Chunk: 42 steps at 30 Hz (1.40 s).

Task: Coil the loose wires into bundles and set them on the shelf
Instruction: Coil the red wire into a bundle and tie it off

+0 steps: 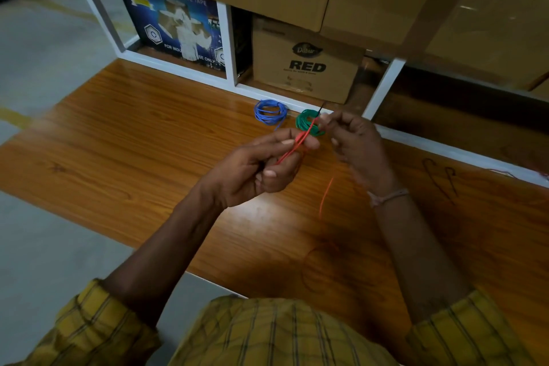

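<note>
At frame centre, the left hand (261,163) and right hand (353,140) both pinch the red wire (292,148) above the table (133,134).

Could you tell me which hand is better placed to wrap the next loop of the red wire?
Probably the right hand: it pinches the red wire near its end, free to move. The left hand grips the loops already started and looks better suited to keeping them steady.
</note>
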Each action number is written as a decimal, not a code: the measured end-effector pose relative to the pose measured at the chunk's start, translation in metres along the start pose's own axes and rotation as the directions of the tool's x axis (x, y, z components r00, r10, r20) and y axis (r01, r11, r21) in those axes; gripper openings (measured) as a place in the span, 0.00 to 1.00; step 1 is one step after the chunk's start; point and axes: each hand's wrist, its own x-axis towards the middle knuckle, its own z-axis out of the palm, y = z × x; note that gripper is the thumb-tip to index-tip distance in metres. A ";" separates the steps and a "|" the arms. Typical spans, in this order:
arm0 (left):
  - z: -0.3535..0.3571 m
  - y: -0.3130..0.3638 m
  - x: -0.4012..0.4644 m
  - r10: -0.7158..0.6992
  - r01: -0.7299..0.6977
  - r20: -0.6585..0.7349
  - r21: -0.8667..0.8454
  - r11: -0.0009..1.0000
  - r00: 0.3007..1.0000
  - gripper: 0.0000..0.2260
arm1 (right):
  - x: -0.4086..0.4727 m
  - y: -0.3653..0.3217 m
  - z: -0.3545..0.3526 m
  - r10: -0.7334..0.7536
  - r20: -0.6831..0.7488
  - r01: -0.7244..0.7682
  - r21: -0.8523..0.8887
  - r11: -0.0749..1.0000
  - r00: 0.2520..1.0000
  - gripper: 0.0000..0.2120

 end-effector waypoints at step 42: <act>-0.019 -0.018 -0.011 0.048 -0.042 -0.104 0.062 0.997 0.993 0.15 | 0.017 0.037 -0.005 0.062 -0.041 -0.068 -0.175 0.982 0.997 0.11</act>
